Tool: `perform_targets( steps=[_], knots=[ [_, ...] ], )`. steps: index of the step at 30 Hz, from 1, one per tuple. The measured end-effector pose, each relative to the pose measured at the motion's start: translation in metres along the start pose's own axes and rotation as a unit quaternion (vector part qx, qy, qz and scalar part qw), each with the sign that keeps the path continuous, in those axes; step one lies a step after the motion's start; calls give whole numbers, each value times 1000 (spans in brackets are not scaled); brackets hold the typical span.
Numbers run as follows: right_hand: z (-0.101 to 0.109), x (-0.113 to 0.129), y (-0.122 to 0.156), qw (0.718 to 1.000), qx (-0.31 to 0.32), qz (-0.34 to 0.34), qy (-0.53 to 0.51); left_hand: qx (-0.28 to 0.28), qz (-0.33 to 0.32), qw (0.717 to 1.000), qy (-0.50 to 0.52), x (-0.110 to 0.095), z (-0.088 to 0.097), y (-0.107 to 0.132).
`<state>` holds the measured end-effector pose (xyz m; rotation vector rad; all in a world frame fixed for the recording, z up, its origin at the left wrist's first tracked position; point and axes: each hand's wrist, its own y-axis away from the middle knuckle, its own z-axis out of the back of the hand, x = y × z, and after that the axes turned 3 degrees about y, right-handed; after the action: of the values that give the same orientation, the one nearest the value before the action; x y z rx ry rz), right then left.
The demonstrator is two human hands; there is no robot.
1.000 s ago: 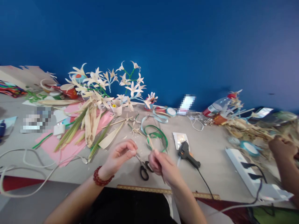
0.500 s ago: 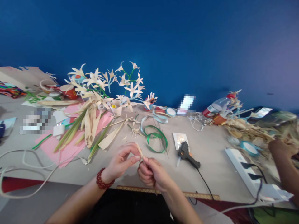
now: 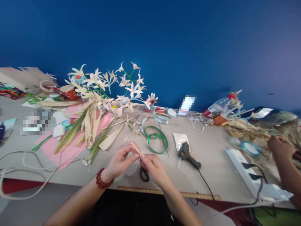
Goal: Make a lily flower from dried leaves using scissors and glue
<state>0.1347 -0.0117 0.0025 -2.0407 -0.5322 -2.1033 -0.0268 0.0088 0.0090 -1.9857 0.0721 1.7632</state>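
Observation:
Over the front of the table, my left hand [image 3: 123,160] pinches a thin pale strip, seemingly corn husk [image 3: 134,146], between thumb and fingers. My right hand [image 3: 151,166] meets it there, thumb and fingertips closed at the strip's lower end. Black-handled scissors [image 3: 145,175] show just below my hands, their blades hidden; whether they touch my right hand I cannot tell. Ahead of my hands lie a loop of green ribbon [image 3: 157,141], a flat pale husk piece [image 3: 112,138] and small husk flowers [image 3: 136,131].
A black glue gun [image 3: 189,157] lies to the right, its cord running over the table edge. Beyond it are a white power strip [image 3: 242,169] and another person's hand [image 3: 279,146]. Husk flowers [image 3: 133,90] stand in cups at the back. Green-tipped husks [image 3: 72,133] cover pink paper [image 3: 50,149] at left.
My right hand's fingers have uncurled from a fist, and the scissors' handle has come into sight beneath. Both hands stay together at the strip. The other person's hand has shifted slightly left.

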Motion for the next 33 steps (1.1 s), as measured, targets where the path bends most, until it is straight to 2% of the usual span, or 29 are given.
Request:
perform_targets(
  steps=[2,4,6,7,8,10,12,13,16,19,24,28,31,33],
  knots=[
    [1,0,3,988,81,-59,-118,13,-3,1000,15,-1,1,0],
    [6,2,8,950,170,-103,-238,26,0,999,36,0,2,0],
    [14,4,15,919,219,-101,-313,20,8,998,58,2,4,0],
    [18,5,18,915,218,-87,-329,10,16,997,70,3,5,1],
    [23,7,20,924,187,-68,-327,-1,24,996,82,4,6,1],
    [31,10,21,963,54,-29,-262,-7,41,995,92,4,8,0],
    [34,13,19,985,-60,-3,-164,17,51,995,82,3,9,-1],
    [33,15,17,989,-85,4,-119,32,53,995,75,2,9,-2],
    [26,19,11,997,-71,14,-29,64,61,994,59,0,8,-5],
    [18,20,8,998,-59,18,-13,63,73,994,56,0,7,-7],
    [9,12,6,992,-107,6,-70,-9,101,988,114,2,-3,-5],
    [3,5,8,985,-162,33,-46,-67,100,981,155,7,-15,-2],
    [3,5,10,986,-161,48,-11,-80,85,987,114,6,-18,-2],
    [7,10,10,985,-161,59,15,-55,63,996,38,3,-15,-4]
  ],
)
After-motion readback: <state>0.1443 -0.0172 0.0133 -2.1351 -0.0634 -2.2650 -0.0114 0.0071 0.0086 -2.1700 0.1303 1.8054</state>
